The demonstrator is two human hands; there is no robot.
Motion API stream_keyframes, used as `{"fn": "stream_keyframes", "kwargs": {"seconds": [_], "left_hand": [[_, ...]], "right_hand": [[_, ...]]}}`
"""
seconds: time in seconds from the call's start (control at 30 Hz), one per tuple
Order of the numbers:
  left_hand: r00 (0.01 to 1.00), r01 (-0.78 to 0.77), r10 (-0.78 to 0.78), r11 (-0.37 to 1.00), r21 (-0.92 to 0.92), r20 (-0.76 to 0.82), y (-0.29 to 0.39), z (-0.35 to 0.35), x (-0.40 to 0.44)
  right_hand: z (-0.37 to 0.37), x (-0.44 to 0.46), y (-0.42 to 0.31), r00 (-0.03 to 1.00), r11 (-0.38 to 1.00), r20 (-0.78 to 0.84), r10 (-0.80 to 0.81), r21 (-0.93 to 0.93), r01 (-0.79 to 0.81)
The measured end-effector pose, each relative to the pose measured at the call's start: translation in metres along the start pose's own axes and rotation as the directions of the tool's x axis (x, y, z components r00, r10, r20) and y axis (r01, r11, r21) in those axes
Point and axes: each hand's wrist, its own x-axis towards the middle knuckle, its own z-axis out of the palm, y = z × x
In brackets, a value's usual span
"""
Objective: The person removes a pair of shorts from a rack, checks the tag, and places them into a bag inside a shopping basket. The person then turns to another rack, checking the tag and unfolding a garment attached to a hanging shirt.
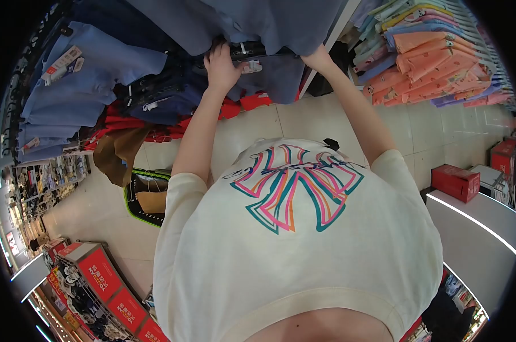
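Two bare hands meet one large blue garment (241,23), which hangs at the top centre of the view, among other clothes on the racks. The left hand (222,68) is at its lower left, fingers bent over dark material beside a black strip (246,51) and just above a white tag (252,67). The right hand (318,59) touches its lower right edge, next to one white post (328,45). On both, the fingertips are partly or wholly hidden, so I cannot tell whether either grip is clenched on the cloth or merely resting against it.

The step in hand looks like handling the garment where it hangs; a next move would seem to call for both sides kept level and the hem clear of the neighbouring clothes.

Further out, at least two more blue pieces (92,71) hang at the left, one bearing a large price label (63,62). Below them are one brown cloth (118,154) and one green-rimmed basket (128,196) on the floor (104,205). Patterned salmon clothes (426,62) crowd the upper right, too overlapped to count. Two red boxes (456,181) show at the right, the nearer one on a grey table (469,219).
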Motion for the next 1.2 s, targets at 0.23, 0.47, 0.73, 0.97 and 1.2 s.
{"fn": "stream_keyframes", "kwargs": {"seconds": [0.23,0.47,0.73,0.97,1.2], "left_hand": [[0.999,-0.033,0.032,0.999,0.04,0.034,-0.011,0.008,-0.013],[1.0,-0.007,0.008,0.999,-0.031,0.021,-0.007,0.008,-0.031],[0.999,-0.049,0.051,0.99,-0.134,0.014,-0.008,0.005,-0.028],[0.998,0.008,0.007,0.971,-0.239,0.062,-0.015,0.009,-0.022],[0.99,0.049,-0.015,0.969,-0.242,0.141,-0.02,0.003,-0.017]], "right_hand": [[0.013,0.016,0.012,0.98,0.946,-0.034,-0.195,-0.27,0.179],[0.018,0.038,0.012,0.933,0.845,-0.013,-0.359,-0.429,0.319],[0.031,0.061,0.007,0.904,0.797,-0.032,-0.426,-0.487,0.358],[0.044,0.074,0.006,0.889,0.79,-0.059,-0.453,-0.488,0.37],[0.015,0.058,0.048,0.809,0.805,-0.203,-0.552,-0.382,0.454]]}}
